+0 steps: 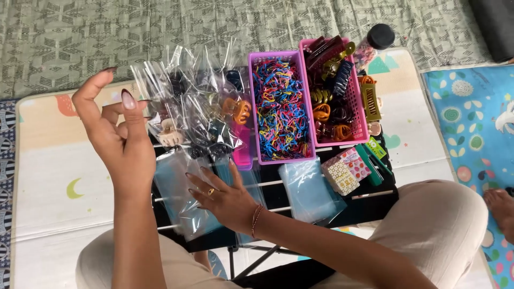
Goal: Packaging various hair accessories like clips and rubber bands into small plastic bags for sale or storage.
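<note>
My left hand [119,134] is raised above the left side of the small black table [369,206], fingers loosely curled and apart, nothing visible in it. My right hand [225,199] reaches across and lies flat, fingers spread, on a stack of clear bluish plastic bags [179,211]. Just beyond both hands is a heap of clear bags holding hair claw clips [198,107], with a beige clip [170,135] nearest my left thumb.
A purple basket [255,107] holds colourful elastic bands. Beside it a pink basket [357,115] holds hair claws. A second bag stack [310,190], small patterned boxes [345,171], a pink comb [242,154] and a black-capped bottle [376,42] sit nearby. A bare foot [502,210] shows at the right.
</note>
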